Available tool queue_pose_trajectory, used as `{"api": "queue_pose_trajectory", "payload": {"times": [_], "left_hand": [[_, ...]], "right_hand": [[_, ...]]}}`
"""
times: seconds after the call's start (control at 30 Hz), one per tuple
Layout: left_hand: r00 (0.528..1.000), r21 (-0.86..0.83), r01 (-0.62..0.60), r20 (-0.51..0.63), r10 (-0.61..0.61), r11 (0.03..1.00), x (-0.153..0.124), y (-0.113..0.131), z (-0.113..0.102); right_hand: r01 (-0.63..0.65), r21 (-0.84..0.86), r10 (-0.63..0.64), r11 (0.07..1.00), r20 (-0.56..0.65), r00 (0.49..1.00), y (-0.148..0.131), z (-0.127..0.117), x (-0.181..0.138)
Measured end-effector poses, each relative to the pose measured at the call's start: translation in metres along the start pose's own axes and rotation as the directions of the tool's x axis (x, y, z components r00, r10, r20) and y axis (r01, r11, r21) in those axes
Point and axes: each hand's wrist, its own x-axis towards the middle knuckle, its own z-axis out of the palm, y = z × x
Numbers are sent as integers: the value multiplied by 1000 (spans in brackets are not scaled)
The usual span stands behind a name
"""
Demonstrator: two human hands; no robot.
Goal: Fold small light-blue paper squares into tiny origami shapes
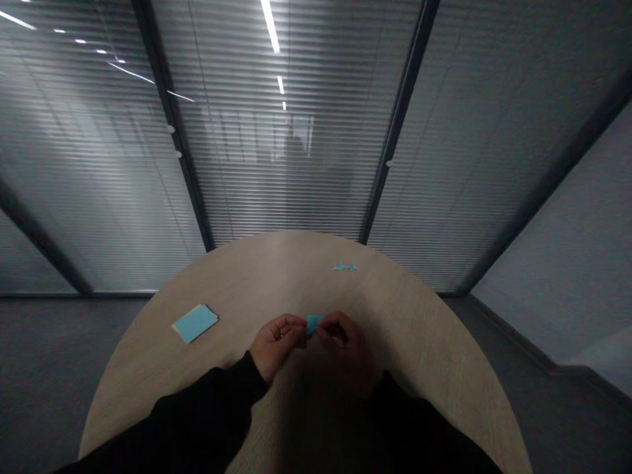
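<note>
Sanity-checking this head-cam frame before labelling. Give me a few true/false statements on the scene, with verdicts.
1. The left hand and right hand both pinch a small piece of blue paper. True.
2. A stack of blue paper lies to the right of the hands. False: it lies to their left.
3. A small blue paper shape lies near the far edge of the table. True.
4. The table has square corners. False: its edge is curved.
5. The sleeves are white. False: they are black.
</note>
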Motion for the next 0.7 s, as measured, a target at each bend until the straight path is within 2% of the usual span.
{"api": "queue_pose_trajectory", "payload": {"times": [0.13, 0.5, 0.7], "left_hand": [[1000, -5, 15, -14, -15, 1000, 0, -1, -1], [999, 49, 9, 43, -11, 999, -1, 1, -1], [1000, 41, 18, 17, -19, 999, 0, 0, 0]], "right_hand": [[27, 10, -27, 1000, 21, 999, 0, 1, -1], [2, -30, -2, 1000, 12, 1000, 1, 1, -2], [-3, -50, 4, 999, 15, 1000, 1, 2, -1]]}}
